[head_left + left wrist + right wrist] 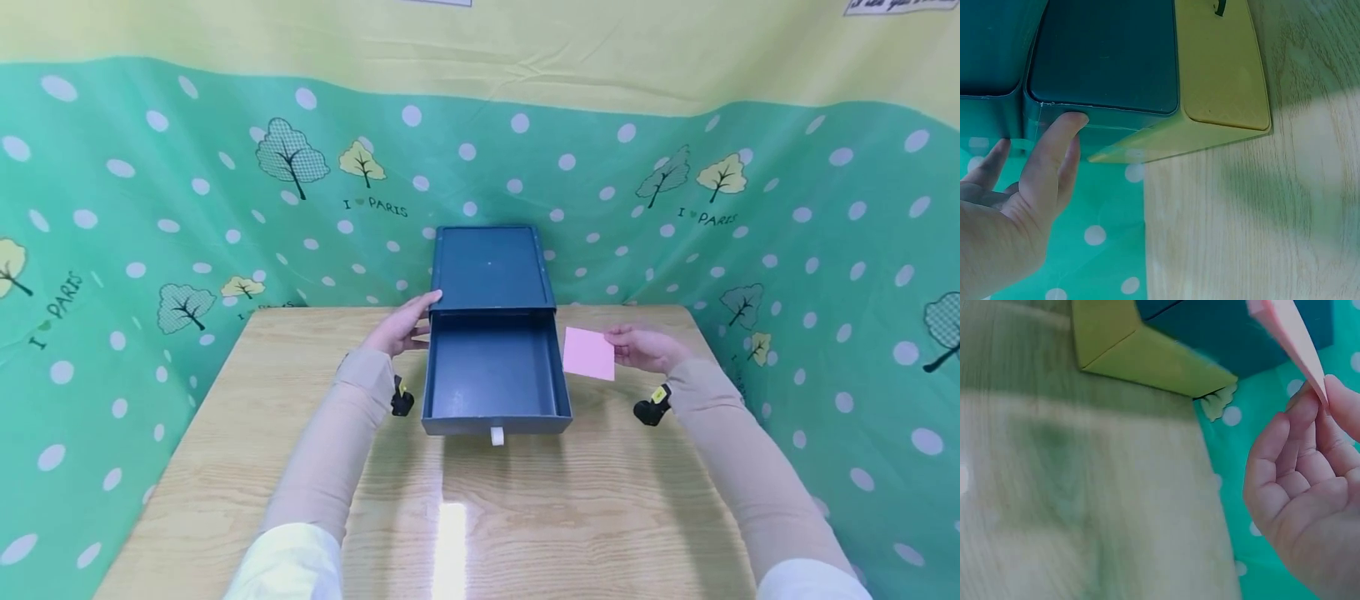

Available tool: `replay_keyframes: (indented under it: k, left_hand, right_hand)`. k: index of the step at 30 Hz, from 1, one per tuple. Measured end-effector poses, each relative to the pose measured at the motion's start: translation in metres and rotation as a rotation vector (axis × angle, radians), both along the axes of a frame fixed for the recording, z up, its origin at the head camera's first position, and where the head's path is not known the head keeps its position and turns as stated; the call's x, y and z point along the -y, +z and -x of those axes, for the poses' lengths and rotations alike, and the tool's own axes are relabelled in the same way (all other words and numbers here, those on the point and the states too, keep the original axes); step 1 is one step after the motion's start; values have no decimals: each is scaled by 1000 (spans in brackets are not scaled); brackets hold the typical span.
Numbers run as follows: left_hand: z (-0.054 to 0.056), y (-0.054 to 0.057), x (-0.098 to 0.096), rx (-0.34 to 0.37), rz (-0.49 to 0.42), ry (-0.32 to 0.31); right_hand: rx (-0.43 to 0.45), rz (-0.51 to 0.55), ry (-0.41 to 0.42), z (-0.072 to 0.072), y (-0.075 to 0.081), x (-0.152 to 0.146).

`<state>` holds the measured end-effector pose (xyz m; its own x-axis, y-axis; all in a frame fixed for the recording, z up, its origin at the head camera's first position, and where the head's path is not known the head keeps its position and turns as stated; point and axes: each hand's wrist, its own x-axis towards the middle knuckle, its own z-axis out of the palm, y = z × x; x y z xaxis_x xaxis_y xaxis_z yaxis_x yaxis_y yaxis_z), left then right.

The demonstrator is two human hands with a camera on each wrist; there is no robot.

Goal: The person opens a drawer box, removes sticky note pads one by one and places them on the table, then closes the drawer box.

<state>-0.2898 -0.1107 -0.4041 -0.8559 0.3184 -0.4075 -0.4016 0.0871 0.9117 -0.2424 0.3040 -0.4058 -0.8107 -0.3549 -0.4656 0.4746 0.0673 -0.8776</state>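
A dark blue box [489, 267] stands at the back of the table with its drawer [497, 427] pulled out toward me; a white pull tab [497, 436] sits on the drawer's front. My left hand [405, 325] rests against the box's left side, one fingertip on the top edge near the front corner. In the left wrist view its fingers [1044, 165] are fairly straight against the blue wall. To the right of the drawer, my right hand [641, 348] pinches a pink square of paper [588, 353] by its upper right corner. The right wrist view shows this paper [1294, 344] nearly edge-on.
A yellow box section [1225, 69] adjoins the blue one in both wrist views; the head view hides it. Under everything lies a wood-grain table [510, 517]. Green dotted cloth [600, 208] hangs behind and along both sides.
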Motion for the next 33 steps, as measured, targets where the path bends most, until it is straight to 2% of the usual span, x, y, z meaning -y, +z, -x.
replay_keyframes:
  k: [6, 13, 18, 22, 33]
  left_hand:
    - [-1, -2, 1, 5, -11, 5]
    - [-2, -2, 1, 3, -12, 7]
    - [-1, -1, 1, -1, -11, 6]
    - [-1, -1, 1, -6, -9, 9]
    - [-2, 0, 1, -6, -8, 17]
  right_hand:
    - [9, 27, -11, -1, -20, -5]
    - [-8, -87, -31, -3, -37, -20]
    - [-5, -90, -34, -5, -42, -26]
    - [-28, -116, 0, -4, -46, -32]
    - [-81, -288, 20, -10, -57, -46]
